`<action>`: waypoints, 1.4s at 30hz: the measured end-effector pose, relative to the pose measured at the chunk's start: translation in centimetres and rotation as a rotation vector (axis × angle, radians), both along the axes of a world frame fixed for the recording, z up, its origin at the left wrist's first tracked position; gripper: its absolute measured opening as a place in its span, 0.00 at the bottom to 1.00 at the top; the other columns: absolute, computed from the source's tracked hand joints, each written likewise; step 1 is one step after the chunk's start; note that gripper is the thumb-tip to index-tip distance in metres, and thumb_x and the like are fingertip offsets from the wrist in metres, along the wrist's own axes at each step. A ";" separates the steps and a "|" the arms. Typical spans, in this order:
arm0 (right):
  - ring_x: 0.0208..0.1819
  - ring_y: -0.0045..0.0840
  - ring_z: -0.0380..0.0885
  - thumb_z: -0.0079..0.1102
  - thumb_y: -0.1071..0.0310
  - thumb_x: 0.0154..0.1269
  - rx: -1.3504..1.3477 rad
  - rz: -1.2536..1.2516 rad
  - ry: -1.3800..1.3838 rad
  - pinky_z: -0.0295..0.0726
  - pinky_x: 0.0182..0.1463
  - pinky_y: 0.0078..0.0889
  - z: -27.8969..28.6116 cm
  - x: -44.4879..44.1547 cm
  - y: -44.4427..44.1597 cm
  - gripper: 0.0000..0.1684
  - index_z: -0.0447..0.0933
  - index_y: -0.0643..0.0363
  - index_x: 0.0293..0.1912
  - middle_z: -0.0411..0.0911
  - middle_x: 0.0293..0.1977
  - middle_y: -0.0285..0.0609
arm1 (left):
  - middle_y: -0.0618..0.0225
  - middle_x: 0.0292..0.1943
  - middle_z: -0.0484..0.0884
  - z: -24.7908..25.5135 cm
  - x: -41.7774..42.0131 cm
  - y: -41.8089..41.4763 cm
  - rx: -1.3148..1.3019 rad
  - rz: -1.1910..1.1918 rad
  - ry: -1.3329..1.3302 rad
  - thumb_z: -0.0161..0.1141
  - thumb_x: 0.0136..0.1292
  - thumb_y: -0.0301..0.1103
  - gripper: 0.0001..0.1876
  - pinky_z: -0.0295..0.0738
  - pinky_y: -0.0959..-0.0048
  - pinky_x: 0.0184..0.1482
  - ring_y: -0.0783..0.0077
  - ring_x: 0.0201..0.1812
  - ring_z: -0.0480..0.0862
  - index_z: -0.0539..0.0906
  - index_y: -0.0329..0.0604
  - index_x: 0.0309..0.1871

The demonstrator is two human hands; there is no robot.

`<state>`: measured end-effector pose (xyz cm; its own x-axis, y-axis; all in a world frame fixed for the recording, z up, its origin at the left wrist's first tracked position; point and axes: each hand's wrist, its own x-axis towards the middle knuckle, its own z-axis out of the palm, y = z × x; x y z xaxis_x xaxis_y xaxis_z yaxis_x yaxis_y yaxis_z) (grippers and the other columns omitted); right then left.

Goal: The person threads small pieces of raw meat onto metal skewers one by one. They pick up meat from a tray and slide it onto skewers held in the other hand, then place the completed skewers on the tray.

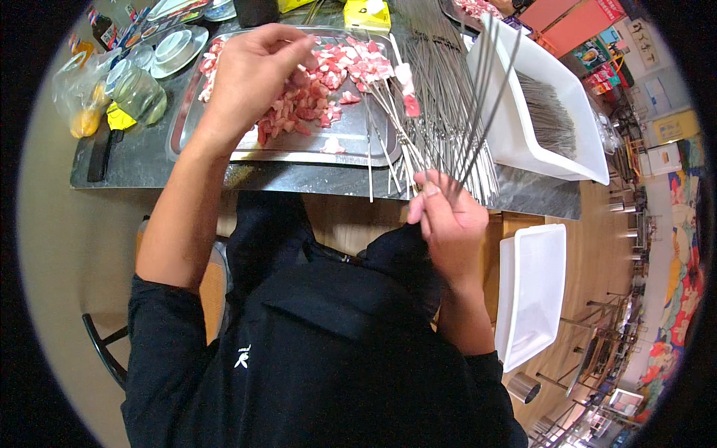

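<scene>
My left hand (252, 78) hangs over the metal tray (257, 147), its fingertips bent together above diced raw meat (297, 106); whether a piece is between them is hidden. Near the table's front edge, my right hand (454, 213) grips several thin metal skewers (493, 84) that fan upward. One skewer close by bears pieces of meat (408, 89) near its tip. Skewers loaded with meat (369, 64) rest with their tips on the tray's right side. A large pile of bare metal skewers (448, 123) lies to the right of the tray.
A white plastic bin (560, 162) with more skewers stands at the table's right. Another white bin (532, 297) sits lower down. Glass jars (140, 95), a plastic bag (84, 106), a black-handled tool (101, 154) and bottles (103, 31) are at the left. A chair (215, 291) is below.
</scene>
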<state>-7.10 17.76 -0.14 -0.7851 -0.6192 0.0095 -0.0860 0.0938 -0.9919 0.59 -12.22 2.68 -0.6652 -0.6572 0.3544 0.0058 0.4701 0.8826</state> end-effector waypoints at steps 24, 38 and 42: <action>0.23 0.09 0.68 0.54 0.67 0.81 0.118 0.126 0.048 0.66 0.29 0.17 -0.7 1.9 3.1 0.15 0.83 0.69 0.53 0.80 0.25 0.32 | 0.53 0.46 0.91 -2.1 -1.0 2.6 0.794 -0.265 0.233 0.68 0.71 0.25 0.06 0.90 0.73 0.40 0.68 0.36 0.92 0.82 0.34 0.44; 0.23 0.09 0.69 0.53 0.66 0.84 0.180 0.179 0.087 0.67 0.29 0.18 -1.3 2.6 3.5 0.14 0.84 0.65 0.52 0.79 0.23 0.31 | 0.45 0.51 0.89 -2.5 0.2 4.8 0.997 -0.400 0.342 0.63 0.74 0.24 0.09 0.92 0.72 0.48 0.54 0.53 0.92 0.82 0.31 0.54; 0.28 0.22 0.83 0.50 0.64 0.84 0.247 0.205 0.080 0.81 0.37 0.28 -1.2 2.3 3.8 0.16 0.81 0.67 0.53 0.82 0.24 0.40 | 0.46 0.52 0.89 -2.4 0.6 4.7 1.050 -0.423 0.339 0.62 0.75 0.26 0.09 0.91 0.69 0.52 0.54 0.54 0.91 0.83 0.31 0.53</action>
